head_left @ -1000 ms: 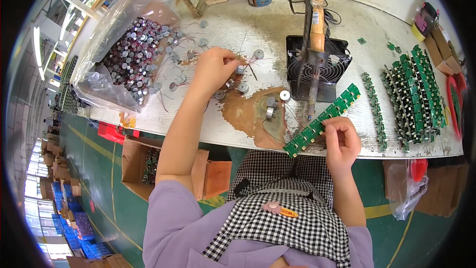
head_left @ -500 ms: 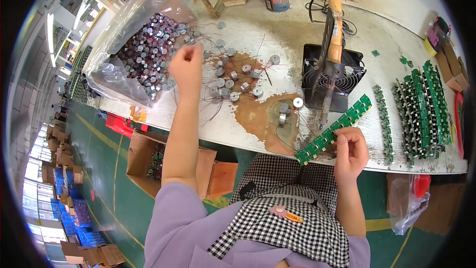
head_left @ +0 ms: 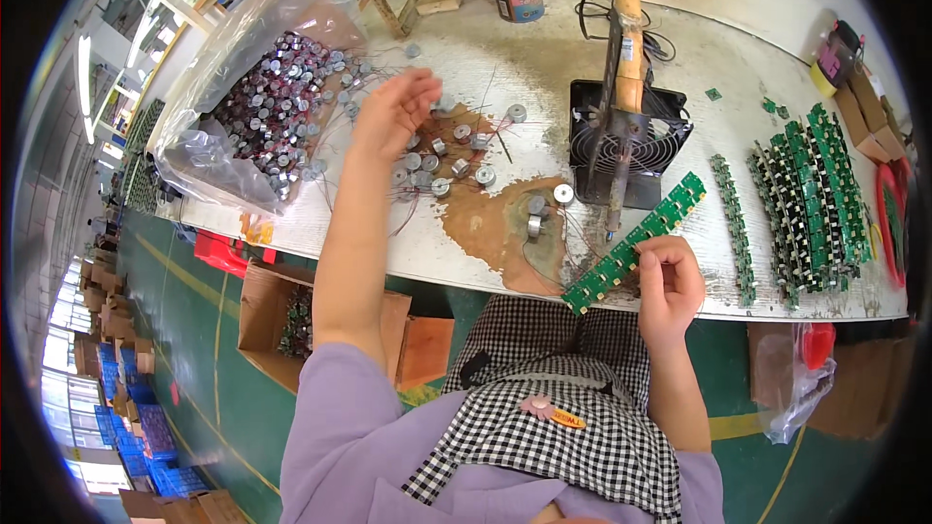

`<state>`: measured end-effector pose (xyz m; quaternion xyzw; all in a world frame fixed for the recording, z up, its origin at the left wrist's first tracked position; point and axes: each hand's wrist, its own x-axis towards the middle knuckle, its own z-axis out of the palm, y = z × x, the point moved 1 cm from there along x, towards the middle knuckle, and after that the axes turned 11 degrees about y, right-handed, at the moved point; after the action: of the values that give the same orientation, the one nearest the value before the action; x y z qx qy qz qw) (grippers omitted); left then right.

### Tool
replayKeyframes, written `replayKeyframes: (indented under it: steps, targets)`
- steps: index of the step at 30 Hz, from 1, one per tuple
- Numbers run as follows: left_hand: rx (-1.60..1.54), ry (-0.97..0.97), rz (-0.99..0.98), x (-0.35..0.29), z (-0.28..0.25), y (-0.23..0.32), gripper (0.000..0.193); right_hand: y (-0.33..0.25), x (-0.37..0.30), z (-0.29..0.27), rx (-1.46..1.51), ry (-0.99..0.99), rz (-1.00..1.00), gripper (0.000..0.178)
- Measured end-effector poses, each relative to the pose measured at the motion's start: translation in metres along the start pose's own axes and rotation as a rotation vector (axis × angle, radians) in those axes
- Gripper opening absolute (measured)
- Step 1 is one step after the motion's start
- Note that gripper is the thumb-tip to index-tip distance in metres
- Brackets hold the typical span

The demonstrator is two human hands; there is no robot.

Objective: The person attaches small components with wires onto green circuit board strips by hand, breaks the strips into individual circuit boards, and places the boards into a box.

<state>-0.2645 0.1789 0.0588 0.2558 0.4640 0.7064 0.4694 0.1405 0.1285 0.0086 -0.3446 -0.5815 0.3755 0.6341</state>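
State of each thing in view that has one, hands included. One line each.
Long green circuit-board strip: held at an angle
Right hand: pinching that strip
Left hand: loosely bent, grip unclear
Wooden-handled soldering iron: tip down
Square black fan: upright, running unclear
Clear plastic bag: open, holding silver wired cylinders
Brown cardboard box beneath white tabletop: open

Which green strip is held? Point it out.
The slanted strip, pinched in the right hand; the lone strip and the bunch farther right lie on the table, unheld.
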Motion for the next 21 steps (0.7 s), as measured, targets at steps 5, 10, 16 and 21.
replayKeyframes:
  steps: [5, 10, 16, 21]
  targets:
    - [0.044, -0.053, 0.245, -0.067, 0.059, 0.018, 0.028, 0.001, 0.003, 0.000, -0.013, 0.024, -0.045, 0.008]
    - [0.847, 0.087, 0.593, -0.142, 0.083, 0.001, 0.007, -0.005, 0.010, -0.001, -0.122, -0.017, -0.093, 0.005]
    - [0.178, -0.127, -0.248, -0.194, 0.095, -0.059, 0.005, -0.009, 0.004, 0.000, -0.121, -0.101, -0.114, 0.011]
    - [0.477, -0.097, -0.193, -0.200, 0.116, -0.074, 0.011, -0.011, -0.001, 0.001, -0.002, -0.147, -0.103, 0.008]
